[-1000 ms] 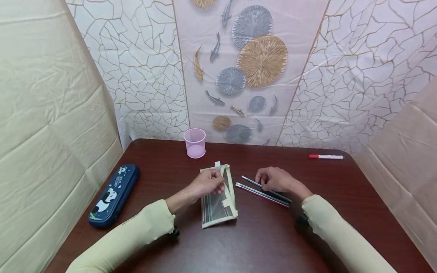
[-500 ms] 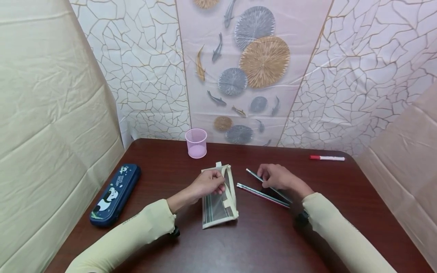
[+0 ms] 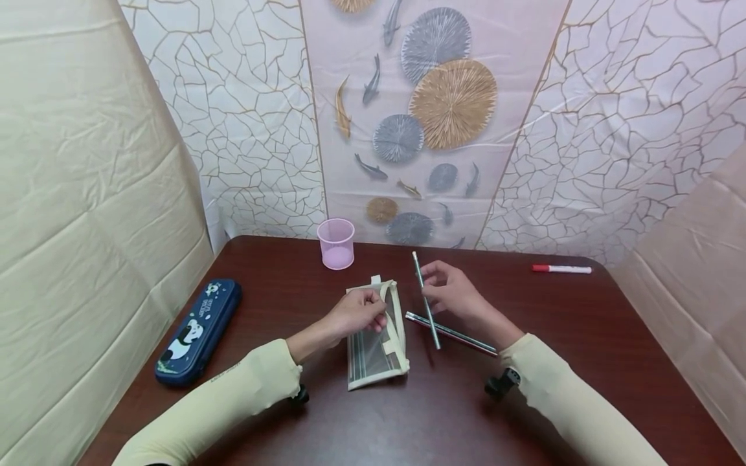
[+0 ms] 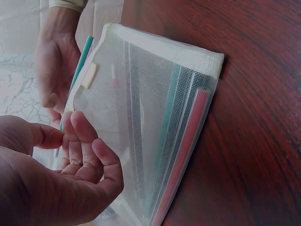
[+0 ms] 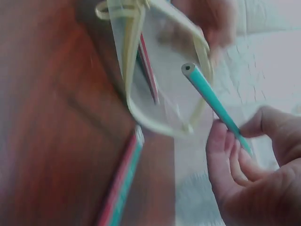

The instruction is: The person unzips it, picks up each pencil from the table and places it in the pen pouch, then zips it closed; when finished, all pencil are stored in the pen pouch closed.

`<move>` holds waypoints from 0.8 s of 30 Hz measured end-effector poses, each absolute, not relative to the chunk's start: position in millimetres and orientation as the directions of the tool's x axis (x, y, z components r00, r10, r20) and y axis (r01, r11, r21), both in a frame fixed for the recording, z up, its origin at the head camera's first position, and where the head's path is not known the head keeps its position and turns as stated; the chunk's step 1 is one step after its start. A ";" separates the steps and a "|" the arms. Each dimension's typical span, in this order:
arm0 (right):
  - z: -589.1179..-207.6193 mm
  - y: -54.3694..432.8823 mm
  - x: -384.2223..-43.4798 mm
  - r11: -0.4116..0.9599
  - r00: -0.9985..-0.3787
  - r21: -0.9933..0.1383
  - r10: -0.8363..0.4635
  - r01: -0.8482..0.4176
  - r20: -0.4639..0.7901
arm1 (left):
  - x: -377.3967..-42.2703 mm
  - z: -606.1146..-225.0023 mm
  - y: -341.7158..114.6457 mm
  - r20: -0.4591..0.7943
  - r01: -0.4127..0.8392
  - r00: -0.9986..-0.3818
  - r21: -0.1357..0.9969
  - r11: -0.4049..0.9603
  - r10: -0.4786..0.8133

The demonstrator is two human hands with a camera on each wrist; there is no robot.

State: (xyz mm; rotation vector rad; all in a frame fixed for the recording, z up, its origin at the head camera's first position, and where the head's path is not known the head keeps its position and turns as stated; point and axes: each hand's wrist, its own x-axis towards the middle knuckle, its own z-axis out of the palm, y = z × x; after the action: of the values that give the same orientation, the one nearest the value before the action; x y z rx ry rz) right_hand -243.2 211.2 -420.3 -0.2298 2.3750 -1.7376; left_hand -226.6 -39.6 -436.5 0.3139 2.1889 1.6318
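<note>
My left hand (image 3: 362, 312) pinches the cream edge of a see-through mesh pencil pouch (image 3: 368, 359), keeping its zip mouth apart. Through the mesh in the left wrist view, several pencils show inside, one of them red (image 4: 186, 150). My right hand (image 3: 453, 292) pinches a green pencil (image 3: 430, 314) between thumb and fingers, raised and steeply tilted just right of the pouch. In the right wrist view the flat end of this green pencil (image 5: 202, 87) points toward the pouch's open mouth (image 5: 164, 127). A red pencil and a green one (image 3: 460, 338) lie together on the table below the right hand.
A navy pencil case (image 3: 198, 333) with a panda print lies at the table's left. A pink mesh cup (image 3: 336, 246) stands at the back edge. A red-capped marker (image 3: 562, 268) lies at the back right. Patterned cloth walls (image 3: 262, 129) surround the dark wooden table (image 3: 373, 433).
My right hand has lifted the green pencil off the table and swung it from slanting to nearly upright, moving left toward the pouch. My left hand keeps its hold on the pouch.
</note>
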 end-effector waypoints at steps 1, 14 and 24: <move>-420.5 206.4 -241.0 0.272 -0.975 -0.962 -0.212 0.006 -0.067 | -226.8 -436.6 -39.2 -0.173 -0.052 -0.898 0.955 0.293 0.405; -437.8 164.0 -220.0 0.130 -0.981 -0.987 -0.153 0.098 -0.118 | -227.3 -438.6 -35.7 -0.171 -0.055 -0.900 0.957 0.285 0.402; -448.4 154.7 -216.2 0.133 -0.973 -0.977 -0.136 0.166 -0.184 | -226.6 -438.4 -34.0 -0.174 -0.060 -0.914 0.951 0.302 0.366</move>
State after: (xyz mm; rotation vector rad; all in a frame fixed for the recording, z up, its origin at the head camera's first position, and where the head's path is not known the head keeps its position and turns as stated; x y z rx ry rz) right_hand -216.2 154.7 -448.4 0.0304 2.1800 -1.9301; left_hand -226.6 -34.0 -438.4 0.2750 2.2166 1.6441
